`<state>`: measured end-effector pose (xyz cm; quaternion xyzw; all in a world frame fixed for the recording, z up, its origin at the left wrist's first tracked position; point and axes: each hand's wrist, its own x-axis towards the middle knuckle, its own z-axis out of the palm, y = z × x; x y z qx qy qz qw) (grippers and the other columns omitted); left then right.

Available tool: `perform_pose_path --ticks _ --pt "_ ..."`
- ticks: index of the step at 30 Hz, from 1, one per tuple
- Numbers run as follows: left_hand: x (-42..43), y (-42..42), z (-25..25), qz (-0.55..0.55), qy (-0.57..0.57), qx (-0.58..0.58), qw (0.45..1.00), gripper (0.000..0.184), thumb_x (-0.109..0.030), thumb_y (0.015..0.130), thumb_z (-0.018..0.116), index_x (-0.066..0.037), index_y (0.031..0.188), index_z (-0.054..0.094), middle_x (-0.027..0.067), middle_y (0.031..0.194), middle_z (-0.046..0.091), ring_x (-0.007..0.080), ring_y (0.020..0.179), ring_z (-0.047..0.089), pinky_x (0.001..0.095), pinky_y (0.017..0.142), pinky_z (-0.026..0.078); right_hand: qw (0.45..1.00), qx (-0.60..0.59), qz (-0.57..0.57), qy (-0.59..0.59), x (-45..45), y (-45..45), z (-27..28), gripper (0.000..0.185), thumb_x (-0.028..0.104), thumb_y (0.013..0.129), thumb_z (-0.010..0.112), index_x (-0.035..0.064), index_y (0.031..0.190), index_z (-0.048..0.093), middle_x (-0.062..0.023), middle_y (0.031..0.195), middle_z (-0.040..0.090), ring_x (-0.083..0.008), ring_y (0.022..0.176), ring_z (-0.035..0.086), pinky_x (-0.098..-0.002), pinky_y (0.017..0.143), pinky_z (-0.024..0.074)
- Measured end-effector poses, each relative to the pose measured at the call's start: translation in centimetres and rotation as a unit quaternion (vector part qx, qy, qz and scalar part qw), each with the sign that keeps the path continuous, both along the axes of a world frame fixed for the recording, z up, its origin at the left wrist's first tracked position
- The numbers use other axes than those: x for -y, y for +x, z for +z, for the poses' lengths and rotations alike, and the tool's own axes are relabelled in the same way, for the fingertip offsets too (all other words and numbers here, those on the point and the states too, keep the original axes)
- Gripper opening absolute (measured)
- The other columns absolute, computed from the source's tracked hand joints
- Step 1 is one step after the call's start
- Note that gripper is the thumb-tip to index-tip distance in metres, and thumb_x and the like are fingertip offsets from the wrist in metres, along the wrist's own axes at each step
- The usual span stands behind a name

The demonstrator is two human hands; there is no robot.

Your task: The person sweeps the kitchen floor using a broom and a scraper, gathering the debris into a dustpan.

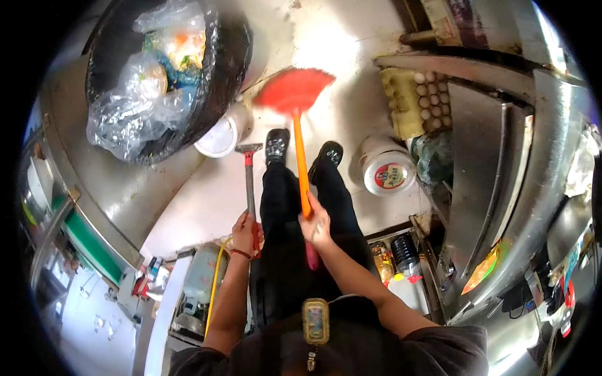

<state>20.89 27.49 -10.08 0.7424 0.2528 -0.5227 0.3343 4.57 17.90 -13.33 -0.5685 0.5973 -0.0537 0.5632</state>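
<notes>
My right hand (315, 224) is wrapped round the orange handle of a short broom (301, 156). Its red fan-shaped head, slightly blurred, is over the floor beyond my shoes, and the handle's pinkish-red end sticks out below my hand. My left hand (244, 233) grips a long-handled scraper (250, 182) with a grey shaft and red parts. The scraper's flat blade points away from me, beside my left shoe (277, 146). A beaded bracelet is on my left wrist.
A bin lined with black plastic (232, 56) holds bags and food waste at upper left. Beside it stands a white-lidded bucket (217, 139). On the right are another lidded bucket (387, 172), egg trays (401, 103) and a steel cabinet (476, 182). A gas cylinder (200, 274) stands lower left.
</notes>
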Motion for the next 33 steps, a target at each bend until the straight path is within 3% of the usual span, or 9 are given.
perform_pose_path --ticks 2,4,6,14,16,18,21,28,33 --pt "-0.9 -0.8 0.3 0.000 -0.026 -0.014 1.000 0.034 -0.022 0.091 0.047 -0.008 0.121 0.043 0.0040 0.060 0.050 0.0119 0.043 0.045 0.0236 0.037 0.036 0.998 0.013 -0.044 -0.035 2.2 2.6 -0.9 0.056 -0.002 0.069 0.055 0.0006 0.124 0.043 -0.0214 0.102 0.059 -0.0242 0.090 0.060 -0.0270 0.077 0.0464" --pt "-1.1 -1.3 0.5 -0.018 -0.035 -0.028 0.999 0.034 -0.023 0.091 0.047 -0.009 0.122 0.043 0.0031 0.060 0.049 0.0117 0.043 0.045 0.0240 0.038 0.037 0.995 0.019 -0.072 0.068 6.3 3.4 -0.3 0.059 -0.002 0.070 0.053 0.0013 0.127 0.040 -0.0213 0.101 0.059 -0.0187 0.086 0.059 -0.0256 0.077 0.0454" --pt "-1.3 -1.7 0.5 0.000 -0.041 -0.034 0.999 0.033 -0.023 0.091 0.047 -0.009 0.121 0.043 0.0032 0.060 0.049 0.0116 0.044 0.045 0.0243 0.038 0.037 0.998 0.028 -0.049 -0.004 7.7 0.9 0.1 0.061 -0.002 0.071 0.052 0.0035 0.130 0.037 -0.0193 0.099 0.059 -0.0166 0.082 0.058 -0.0254 0.075 0.0452" --pt "-2.2 -1.4 0.7 0.061 -0.027 -0.045 0.997 0.034 -0.022 0.091 0.047 -0.009 0.122 0.041 0.0046 0.061 0.050 0.0124 0.044 0.045 0.0241 0.038 0.037 0.977 0.014 0.086 0.194 9.2 -7.8 9.8 0.062 -0.008 0.073 0.051 0.0052 0.131 0.037 -0.0151 0.106 0.057 -0.0124 0.090 0.055 -0.0234 0.080 0.0422" --pt "-3.1 -1.3 0.3 0.054 -0.015 -0.042 0.998 0.035 -0.022 0.091 0.047 -0.009 0.123 0.041 0.0052 0.061 0.050 0.0125 0.044 0.045 0.0243 0.038 0.037 0.977 0.037 0.114 0.177 8.2 -5.0 7.4 0.062 -0.010 0.071 0.052 0.0064 0.129 0.041 -0.0131 0.100 0.058 -0.0151 0.086 0.056 -0.0246 0.076 0.0447" --pt "-3.9 -1.3 -0.1 0.031 -0.013 -0.035 0.999 0.035 -0.022 0.091 0.047 -0.009 0.123 0.041 0.0057 0.062 0.051 0.0128 0.044 0.046 0.0246 0.038 0.036 0.966 -0.026 0.217 0.138 6.4 -2.0 3.7 0.062 -0.005 0.071 0.049 0.0064 0.130 0.037 -0.0255 0.099 0.054 -0.0338 0.081 0.061 -0.0334 0.071 0.0491" --pt "-3.9 -1.3 0.7 0.059 -0.016 -0.029 0.998 0.033 -0.022 0.091 0.047 -0.008 0.121 0.042 0.0058 0.061 0.051 0.0129 0.044 0.046 0.0246 0.038 0.036 0.917 -0.155 0.353 0.104 6.9 0.2 1.9 0.068 -0.002 0.073 0.048 0.0092 0.135 0.025 -0.0267 0.099 0.052 -0.0408 0.080 0.058 -0.0440 0.070 0.0489" --pt "-5.5 -0.6 0.8 0.016 -0.011 -0.046 0.999 0.035 -0.022 0.090 0.049 -0.006 0.121 0.041 0.0054 0.062 0.050 0.0129 0.045 0.046 0.0243 0.039 0.037 0.942 -0.125 0.304 0.067 5.8 -4.5 9.9 0.073 -0.003 0.071 0.047 0.0133 0.138 0.021 -0.0239 0.087 0.049 -0.0423 0.068 0.056 -0.0467 0.062 0.0481" --pt "-4.4 -0.9 1.1 0.067 0.002 -0.040 0.997 0.039 -0.023 0.090 0.050 -0.007 0.124 0.040 0.0054 0.064 0.051 0.0126 0.045 0.046 0.0242 0.039 0.037 0.911 -0.167 0.374 0.049 6.2 -1.8 3.1 0.068 -0.005 0.072 0.045 0.0167 0.135 0.029 -0.0230 0.087 0.051 -0.0415 0.070 0.056 -0.0486 0.064 0.0467"
